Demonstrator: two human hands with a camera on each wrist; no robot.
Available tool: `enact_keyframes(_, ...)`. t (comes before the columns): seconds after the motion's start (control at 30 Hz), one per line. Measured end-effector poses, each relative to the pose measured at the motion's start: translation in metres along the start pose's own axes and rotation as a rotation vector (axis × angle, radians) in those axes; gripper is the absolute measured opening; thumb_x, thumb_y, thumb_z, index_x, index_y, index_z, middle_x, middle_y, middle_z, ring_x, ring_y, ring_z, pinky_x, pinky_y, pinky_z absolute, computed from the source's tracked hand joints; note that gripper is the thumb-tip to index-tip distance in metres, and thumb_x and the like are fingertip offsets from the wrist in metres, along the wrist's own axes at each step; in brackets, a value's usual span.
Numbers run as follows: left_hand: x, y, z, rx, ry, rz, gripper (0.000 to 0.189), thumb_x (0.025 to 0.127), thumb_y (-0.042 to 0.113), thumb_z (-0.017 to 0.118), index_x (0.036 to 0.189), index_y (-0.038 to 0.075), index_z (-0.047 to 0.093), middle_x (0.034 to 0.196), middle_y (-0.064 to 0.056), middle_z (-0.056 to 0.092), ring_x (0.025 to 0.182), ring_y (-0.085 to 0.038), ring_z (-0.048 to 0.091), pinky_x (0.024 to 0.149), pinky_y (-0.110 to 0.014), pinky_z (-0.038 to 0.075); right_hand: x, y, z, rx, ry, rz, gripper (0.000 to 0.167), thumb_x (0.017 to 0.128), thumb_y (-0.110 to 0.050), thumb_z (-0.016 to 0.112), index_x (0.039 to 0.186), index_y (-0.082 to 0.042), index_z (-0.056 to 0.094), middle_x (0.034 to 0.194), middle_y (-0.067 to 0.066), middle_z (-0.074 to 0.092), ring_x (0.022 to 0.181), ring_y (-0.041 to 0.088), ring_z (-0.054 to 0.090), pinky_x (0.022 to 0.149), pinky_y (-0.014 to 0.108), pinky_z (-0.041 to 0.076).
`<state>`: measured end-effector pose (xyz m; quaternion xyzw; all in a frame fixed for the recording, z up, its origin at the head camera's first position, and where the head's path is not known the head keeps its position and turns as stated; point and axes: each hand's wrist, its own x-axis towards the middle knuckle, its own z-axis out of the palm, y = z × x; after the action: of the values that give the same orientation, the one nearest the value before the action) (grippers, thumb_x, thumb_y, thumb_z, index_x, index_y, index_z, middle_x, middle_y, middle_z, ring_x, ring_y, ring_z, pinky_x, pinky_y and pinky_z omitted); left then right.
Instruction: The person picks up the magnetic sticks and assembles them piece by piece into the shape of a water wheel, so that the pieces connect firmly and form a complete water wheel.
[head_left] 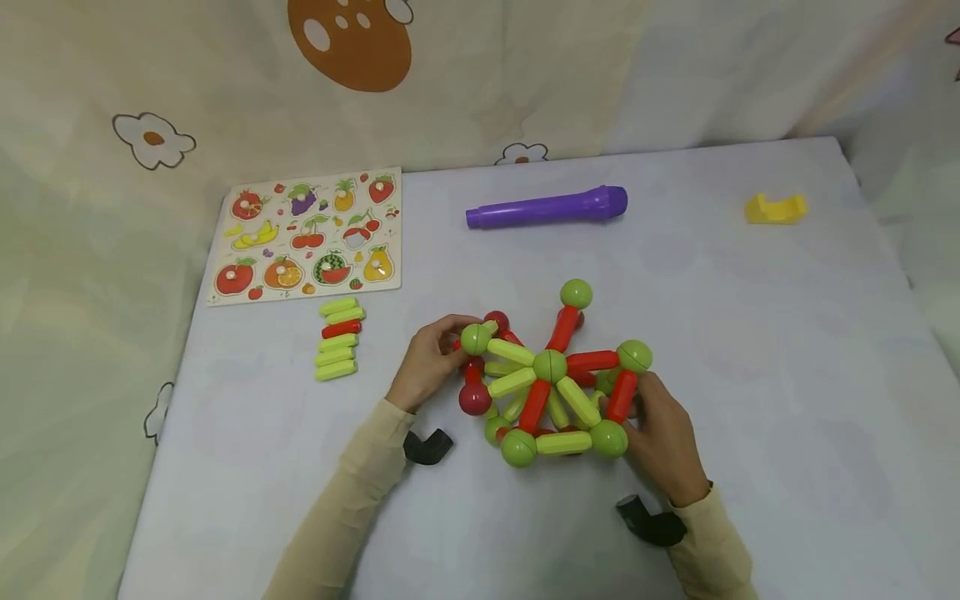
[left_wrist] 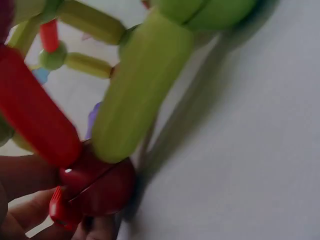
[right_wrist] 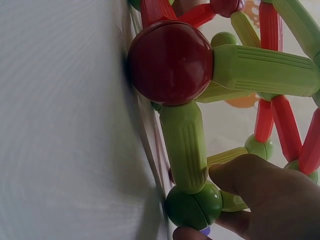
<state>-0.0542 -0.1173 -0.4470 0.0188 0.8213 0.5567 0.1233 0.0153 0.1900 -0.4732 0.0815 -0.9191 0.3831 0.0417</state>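
Note:
A many-sided frame of red and green magnetic sticks and balls (head_left: 550, 366) stands on the white table between both hands. At its left side, my left hand (head_left: 431, 358) holds the lower part. The left wrist view has its fingers around a dark red ball (left_wrist: 107, 187) with a red and a green stick joined to it. My right hand (head_left: 667, 437) grips the lower right corner. Seen from the right wrist, its thumb and fingers pinch a green ball (right_wrist: 192, 205) close to the table, below a dark red ball (right_wrist: 170, 62). The frame hides some fingertips in the head view.
Several loose green sticks and a red stick (head_left: 341, 329) lie in a column on the left, below a fruit puzzle board (head_left: 393, 279). A purple toy microphone (head_left: 547, 207) lies behind the frame. One yellow notched block (head_left: 776, 212) is at the far right.

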Motion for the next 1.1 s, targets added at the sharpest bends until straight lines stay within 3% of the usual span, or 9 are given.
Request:
enact_keyframes(0.13,0.001,-0.001,0.004,0.052,0.019,0.014,0.035,0.087,0.007,0.068,0.122,0.009,0.063,0.115,-0.008,0.066,0.095,-0.019,0.064,0.087,-0.034,0.052,0.0,0.001,0.001,0.009,0.007,-0.011,0.036,0.081,-0.011,0.077,0.11,-0.007,0.056,0.094,0.0,0.058,0.074,0.012,0.054,0.062,0.023,0.043)
enact_keyframes(0.23,0.004,0.002,0.005,0.127,0.029,0.016,0.037,0.086,0.006,0.068,0.122,0.009,0.062,0.11,-0.007,0.068,0.091,-0.019,0.065,0.084,-0.035,0.053,0.0,0.001,0.0,0.006,0.015,-0.015,0.036,0.08,-0.012,0.077,0.11,-0.008,0.056,0.092,-0.002,0.056,0.073,0.01,0.052,0.061,0.023,0.041)
enact_keyframes(0.47,0.009,0.002,0.012,0.258,0.204,0.112,0.035,0.083,-0.001,0.065,0.116,0.01,0.067,0.092,-0.006,0.072,0.072,-0.019,0.056,0.071,-0.031,0.044,0.0,0.002,0.002,0.018,0.007,-0.012,0.037,0.08,-0.011,0.077,0.11,-0.008,0.056,0.094,-0.002,0.057,0.074,0.01,0.054,0.062,0.021,0.042)
enact_keyframes(0.6,0.009,0.003,0.016,0.244,0.237,0.099,0.029,0.086,0.0,0.064,0.113,0.009,0.07,0.089,-0.006,0.071,0.064,-0.019,0.047,0.063,-0.028,0.039,0.0,0.001,0.002,0.006,0.013,-0.021,0.036,0.08,-0.011,0.077,0.109,-0.009,0.056,0.093,-0.002,0.056,0.074,0.009,0.052,0.061,0.022,0.041)
enact_keyframes(0.73,0.009,0.004,0.018,0.247,0.175,0.077,0.029,0.086,-0.001,0.063,0.113,0.006,0.07,0.095,-0.007,0.071,0.071,-0.018,0.053,0.067,-0.026,0.046,0.0,0.001,0.001,0.0,0.014,-0.023,0.037,0.079,-0.011,0.077,0.11,-0.008,0.056,0.092,-0.001,0.056,0.073,0.01,0.05,0.06,0.023,0.041)
enact_keyframes(0.83,0.008,0.007,0.014,0.284,0.075,0.099,0.032,0.084,-0.003,0.065,0.115,0.004,0.069,0.101,-0.008,0.071,0.081,-0.018,0.058,0.078,-0.029,0.051,0.001,0.001,0.001,-0.003,0.013,-0.021,0.039,0.079,-0.01,0.077,0.111,-0.007,0.056,0.093,0.0,0.056,0.074,0.011,0.052,0.061,0.025,0.042)
enact_keyframes(0.97,0.008,0.014,0.007,0.337,-0.072,0.132,0.028,0.082,0.001,0.07,0.11,0.001,0.069,0.097,-0.007,0.069,0.083,-0.019,0.058,0.082,-0.032,0.052,0.001,0.001,0.0,0.0,0.015,-0.022,0.039,0.08,-0.01,0.077,0.113,-0.007,0.056,0.094,0.0,0.057,0.074,0.012,0.053,0.062,0.026,0.044)
enact_keyframes(1.1,0.011,0.02,0.002,0.386,-0.167,0.1,0.023,0.081,0.005,0.073,0.103,0.0,0.069,0.093,-0.007,0.067,0.082,-0.019,0.057,0.082,-0.032,0.051,0.001,0.001,0.0,-0.003,0.014,-0.02,0.037,0.08,-0.01,0.076,0.11,-0.007,0.055,0.093,0.0,0.057,0.074,0.012,0.053,0.061,0.025,0.044)
